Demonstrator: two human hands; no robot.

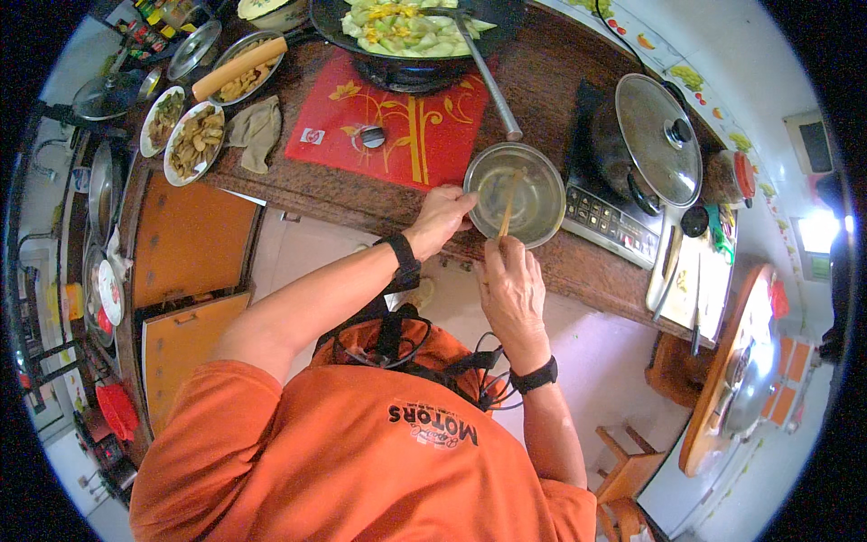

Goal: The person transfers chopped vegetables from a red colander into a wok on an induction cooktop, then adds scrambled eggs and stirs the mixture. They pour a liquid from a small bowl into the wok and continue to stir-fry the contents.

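A round metal bowl (484, 169) stands at the counter's front edge, with a little cloudy liquid in its bottom. My left hand (443, 210) grips the bowl's left rim, thumb on the edge. Wooden chopsticks (508, 206) slant down into the bowl, and my right hand (513, 284) is closed around their upper ends at the near rim. Beyond the bowl, a black wok (332, 27) holds pale green sliced vegetable (420, 37) with yellow bits, probably egg. A metal spatula (491, 81) rests in the wok, its handle reaching back almost to the bowl.
Under the wok is a red patterned induction cooker (325, 115). To the right stand a lidded pot (660, 139) on a second cooker and a cutting board (684, 284) with knives. Left are plates of food (194, 143), a rolling pin (240, 68) across a bowl and a cloth (256, 134).
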